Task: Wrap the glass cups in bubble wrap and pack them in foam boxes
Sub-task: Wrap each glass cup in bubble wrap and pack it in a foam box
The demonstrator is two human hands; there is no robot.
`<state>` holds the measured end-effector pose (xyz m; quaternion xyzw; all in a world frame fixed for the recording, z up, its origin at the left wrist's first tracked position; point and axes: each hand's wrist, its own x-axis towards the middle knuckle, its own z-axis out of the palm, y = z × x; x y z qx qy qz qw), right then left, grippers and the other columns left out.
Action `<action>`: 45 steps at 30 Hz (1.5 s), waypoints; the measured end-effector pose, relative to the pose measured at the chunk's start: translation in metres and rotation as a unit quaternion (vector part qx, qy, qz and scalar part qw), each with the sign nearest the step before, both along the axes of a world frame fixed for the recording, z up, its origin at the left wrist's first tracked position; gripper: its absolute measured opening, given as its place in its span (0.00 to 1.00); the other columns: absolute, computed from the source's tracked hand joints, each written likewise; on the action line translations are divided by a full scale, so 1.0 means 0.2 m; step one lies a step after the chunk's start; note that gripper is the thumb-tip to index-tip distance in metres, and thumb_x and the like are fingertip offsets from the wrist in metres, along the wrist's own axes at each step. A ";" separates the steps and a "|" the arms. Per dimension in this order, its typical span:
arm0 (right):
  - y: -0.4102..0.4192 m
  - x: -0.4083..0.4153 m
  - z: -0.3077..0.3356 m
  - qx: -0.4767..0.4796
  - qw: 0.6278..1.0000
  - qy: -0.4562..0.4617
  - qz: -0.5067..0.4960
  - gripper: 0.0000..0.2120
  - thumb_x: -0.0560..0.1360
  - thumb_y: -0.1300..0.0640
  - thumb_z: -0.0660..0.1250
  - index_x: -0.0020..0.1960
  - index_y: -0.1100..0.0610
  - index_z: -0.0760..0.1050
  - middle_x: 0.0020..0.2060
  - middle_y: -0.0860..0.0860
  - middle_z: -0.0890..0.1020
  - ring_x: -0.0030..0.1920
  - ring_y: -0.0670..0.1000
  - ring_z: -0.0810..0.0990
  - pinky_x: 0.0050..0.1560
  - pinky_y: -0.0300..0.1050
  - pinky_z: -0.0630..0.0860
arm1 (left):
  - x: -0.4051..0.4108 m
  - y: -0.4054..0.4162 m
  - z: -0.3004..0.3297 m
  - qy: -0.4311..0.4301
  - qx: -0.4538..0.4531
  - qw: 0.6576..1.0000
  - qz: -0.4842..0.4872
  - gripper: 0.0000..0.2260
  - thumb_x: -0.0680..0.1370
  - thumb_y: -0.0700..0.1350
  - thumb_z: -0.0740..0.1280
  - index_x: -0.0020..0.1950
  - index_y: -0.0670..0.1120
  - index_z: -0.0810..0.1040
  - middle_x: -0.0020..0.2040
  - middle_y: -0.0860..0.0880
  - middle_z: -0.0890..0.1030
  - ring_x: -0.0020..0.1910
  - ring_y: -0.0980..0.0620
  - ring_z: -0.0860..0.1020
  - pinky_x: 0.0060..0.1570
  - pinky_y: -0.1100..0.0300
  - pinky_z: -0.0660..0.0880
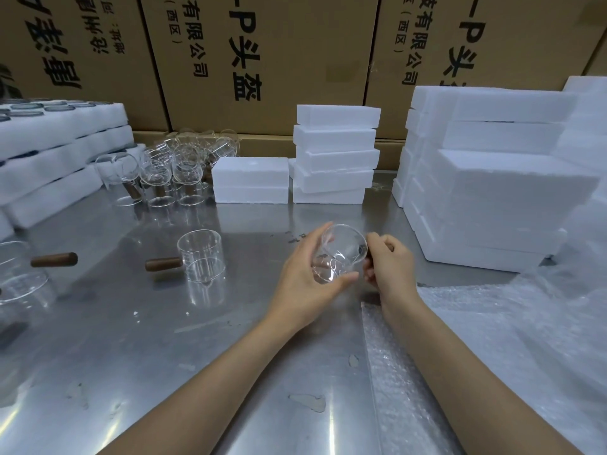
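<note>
- I see the left hand [303, 277] cupped around the body of a glass cup [338, 254], fingers curled over the far side and thumb along the base; the cup is tilted, raised above the steel table [164, 339].
- The right hand [391, 267] is curled at the cup's handle side, fingers closed on the dark handle, which is mostly hidden.
- Bubble wrap [492, 339] lies flat on the table just right of the hands, beneath the right forearm.
- A second glass cup [201, 256] with a wooden handle stands on the table to the left; a cluster of glass cups [164, 172] stands further back.
- Stacked foam boxes [335, 156] sit behind the hands; a larger foam stack [492, 172] stands right; cardboard cartons [262, 60] line the back.
</note>
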<state>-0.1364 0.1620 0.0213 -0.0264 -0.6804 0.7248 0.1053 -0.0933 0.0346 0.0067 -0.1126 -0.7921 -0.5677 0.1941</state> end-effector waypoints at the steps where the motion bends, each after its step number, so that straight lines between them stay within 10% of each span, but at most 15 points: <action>1: 0.01 0.00 0.01 0.026 0.999 0.021 -0.008 0.15 0.75 0.57 0.62 0.30 0.56 0.66 0.19 0.45 0.71 0.21 0.44 0.66 0.23 0.34 0.66 | -0.01 0.00 0.00 -0.005 0.015 1.000 0.011 0.33 0.66 0.49 0.79 0.68 0.57 0.70 0.60 0.55 0.77 0.46 0.54 0.80 0.44 0.68 0.75; 6: 0.01 0.03 0.02 0.277 0.942 0.188 -0.031 0.19 0.79 0.50 0.58 0.33 0.59 0.72 0.30 0.54 0.80 0.36 0.55 0.79 0.38 0.50 0.74 | -0.01 -0.02 0.01 -0.035 0.092 0.992 0.080 0.26 0.61 0.68 0.69 0.51 0.53 0.81 0.42 0.54 0.83 0.39 0.62 0.79 0.38 0.71 0.72; 10: -0.05 0.06 0.01 0.380 0.905 0.192 -0.006 0.23 0.80 0.50 0.53 0.31 0.54 0.76 0.29 0.44 0.80 0.35 0.50 0.78 0.38 0.46 0.71 | -0.03 -0.04 0.02 -0.069 0.121 0.986 0.089 0.28 0.66 0.73 0.59 0.38 0.49 0.81 0.33 0.55 0.82 0.33 0.59 0.78 0.36 0.65 0.75; 14: -0.03 0.02 0.01 0.271 0.956 0.100 0.045 0.30 0.80 0.52 0.54 0.20 0.50 0.73 0.17 0.43 0.72 0.23 0.43 0.69 0.31 0.42 0.63 | -0.05 -0.05 0.00 -0.109 0.134 0.982 0.074 0.37 0.67 0.76 0.48 0.51 0.50 0.82 0.47 0.54 0.84 0.51 0.53 0.81 0.60 0.49 0.74; 19: -0.02 0.00 0.00 0.172 0.982 -0.035 0.073 0.29 0.77 0.54 0.55 0.17 0.54 0.71 0.14 0.46 0.65 0.16 0.44 0.59 0.20 0.33 0.58 | -0.04 -0.04 0.02 -0.075 0.200 0.976 0.035 0.29 0.76 0.67 0.47 0.71 0.56 0.69 0.71 0.53 0.72 0.68 0.57 0.71 0.73 0.52 0.60; 24: -0.04 0.00 0.01 0.171 0.978 -0.064 0.098 0.27 0.76 0.54 0.55 0.19 0.56 0.71 0.13 0.46 0.64 0.15 0.44 0.59 0.19 0.35 0.57 | -0.01 -0.01 0.04 -0.027 0.180 0.983 0.031 0.18 0.81 0.56 0.51 0.64 0.56 0.75 0.63 0.55 0.78 0.63 0.60 0.74 0.58 0.77 0.67; 32: -0.07 0.01 -0.03 0.248 0.966 0.002 0.069 0.28 0.77 0.53 0.54 0.19 0.48 0.74 0.16 0.43 0.72 0.25 0.47 0.67 0.32 0.42 0.64 | -0.02 -0.02 0.03 -0.040 0.241 0.966 0.086 0.09 0.75 0.54 0.70 0.46 0.50 0.82 0.44 0.55 0.84 0.50 0.51 0.82 0.55 0.59 0.76; 35: -0.07 0.02 -0.03 0.269 0.961 0.003 0.062 0.28 0.77 0.52 0.54 0.19 0.50 0.73 0.15 0.43 0.71 0.24 0.47 0.67 0.30 0.41 0.62 | -0.02 -0.01 0.02 -0.037 0.192 0.976 0.097 0.16 0.66 0.56 0.77 0.49 0.52 0.79 0.48 0.56 0.83 0.49 0.60 0.81 0.45 0.72 0.73; 41: -0.04 -0.01 0.01 0.216 0.970 -0.074 0.085 0.27 0.74 0.56 0.56 0.16 0.56 0.65 0.13 0.44 0.63 0.20 0.47 0.61 0.26 0.39 0.56 | 0.01 0.02 0.01 -0.006 0.048 0.993 0.104 0.29 0.65 0.53 0.79 0.63 0.56 0.72 0.59 0.58 0.78 0.59 0.60 0.77 0.60 0.58 0.75; 45: 0.01 -0.01 0.04 0.141 0.974 -0.128 0.126 0.20 0.74 0.55 0.58 0.24 0.52 0.61 0.18 0.48 0.61 0.19 0.47 0.55 0.21 0.32 0.53 | 0.02 -0.01 0.01 0.046 -0.052 0.995 0.076 0.34 0.69 0.56 0.75 0.72 0.57 0.65 0.66 0.62 0.71 0.62 0.65 0.72 0.58 0.77 0.67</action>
